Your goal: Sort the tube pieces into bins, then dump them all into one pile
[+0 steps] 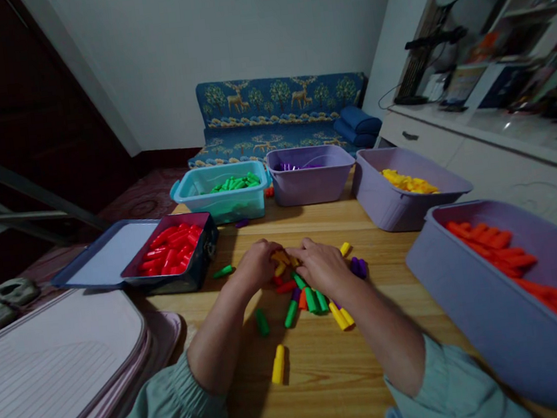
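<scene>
Your left hand point(259, 265) and right hand point(319, 266), half-curled, touch yellow pieces point(280, 260) between them; firm grip: cannot tell. Green piece point(262, 322) at their seven o'clock.

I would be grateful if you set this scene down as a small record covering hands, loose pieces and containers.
left hand: at yellow pieces, grip unclear
right hand: facing it, grip unclear
loose pieces: green, yellow, red, orange, purple, on wooden table
open dark box: red heap
teal bin: green heap
back lilac bin: purple heap
middle lilac bin: yellow heap
nearest lilac bin: orange heap
</scene>
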Motion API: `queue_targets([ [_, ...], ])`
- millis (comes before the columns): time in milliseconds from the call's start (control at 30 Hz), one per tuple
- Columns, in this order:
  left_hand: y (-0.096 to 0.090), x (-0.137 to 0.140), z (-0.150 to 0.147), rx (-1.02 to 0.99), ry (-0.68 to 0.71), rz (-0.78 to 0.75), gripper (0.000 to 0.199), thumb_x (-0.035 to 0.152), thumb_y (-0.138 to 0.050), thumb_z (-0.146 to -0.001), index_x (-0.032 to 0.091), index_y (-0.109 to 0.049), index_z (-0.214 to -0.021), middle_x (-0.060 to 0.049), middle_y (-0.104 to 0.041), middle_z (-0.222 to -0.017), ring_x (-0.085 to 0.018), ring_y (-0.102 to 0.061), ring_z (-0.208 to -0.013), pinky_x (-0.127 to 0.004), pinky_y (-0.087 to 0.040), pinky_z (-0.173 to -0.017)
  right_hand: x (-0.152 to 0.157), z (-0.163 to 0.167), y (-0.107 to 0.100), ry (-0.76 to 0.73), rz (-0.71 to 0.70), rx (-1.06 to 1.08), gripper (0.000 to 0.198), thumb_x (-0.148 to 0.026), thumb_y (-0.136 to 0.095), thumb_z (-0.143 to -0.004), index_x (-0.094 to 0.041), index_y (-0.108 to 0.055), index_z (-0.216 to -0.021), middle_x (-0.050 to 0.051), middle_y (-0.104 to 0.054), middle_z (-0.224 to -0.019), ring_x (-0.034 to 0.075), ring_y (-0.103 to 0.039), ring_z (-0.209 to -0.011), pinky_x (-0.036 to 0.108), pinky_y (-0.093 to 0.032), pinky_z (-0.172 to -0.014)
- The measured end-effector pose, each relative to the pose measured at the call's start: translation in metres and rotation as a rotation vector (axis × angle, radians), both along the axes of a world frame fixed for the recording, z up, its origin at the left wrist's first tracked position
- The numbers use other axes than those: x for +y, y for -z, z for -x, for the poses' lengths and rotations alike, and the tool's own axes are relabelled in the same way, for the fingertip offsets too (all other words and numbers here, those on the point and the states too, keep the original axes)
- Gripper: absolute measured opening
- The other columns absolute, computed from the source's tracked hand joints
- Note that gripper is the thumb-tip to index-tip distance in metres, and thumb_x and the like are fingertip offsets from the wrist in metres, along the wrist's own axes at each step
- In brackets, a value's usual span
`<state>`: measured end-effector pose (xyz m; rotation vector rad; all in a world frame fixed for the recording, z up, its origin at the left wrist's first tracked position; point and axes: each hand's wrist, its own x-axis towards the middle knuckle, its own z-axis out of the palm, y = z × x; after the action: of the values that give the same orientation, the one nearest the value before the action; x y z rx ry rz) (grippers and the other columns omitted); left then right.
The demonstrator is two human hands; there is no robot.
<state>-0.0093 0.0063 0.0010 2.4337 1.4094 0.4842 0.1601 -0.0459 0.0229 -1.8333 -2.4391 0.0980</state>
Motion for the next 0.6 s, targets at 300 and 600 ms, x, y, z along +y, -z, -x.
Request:
queue_targets([
  [300,-0.0007,-0.0027,0.0029,0.004,-0.003,0.047,0.033,0.02,-0.066,-0.068,0.019,-0.071,-0.101,-0.007,-0.063,-0.089,-0.019,-0.061,-0.076,-0.027,-0.046,-0.07,0.0004,0.0005,0.0056,0.05,-0.065,-0.007,0.03,-0.026,-0.05,-0.088,-0.028,-0.061,-0.116,0.008,-0.061,-0.1,0.023,-0.061,-0.091,0.033,-0.045,-0.076],
  [600,0.0021,-0.0024,-0.0051,-0.081,-0.031,0.06,0.021,0.032,-0.057,-0.083,0.016,-0.069,-0.089,-0.009,-0.064,-0.086,-0.02,-0.061,-0.081,-0.028,-0.044,-0.075,0.0026,0.0011,0.005,0.09,-0.084,0.004,0.027,-0.019,-0.042,-0.089,-0.023,-0.062,-0.108,0.008,-0.063,-0.1,0.022,-0.063,-0.09,0.031,-0.045,-0.074],
])
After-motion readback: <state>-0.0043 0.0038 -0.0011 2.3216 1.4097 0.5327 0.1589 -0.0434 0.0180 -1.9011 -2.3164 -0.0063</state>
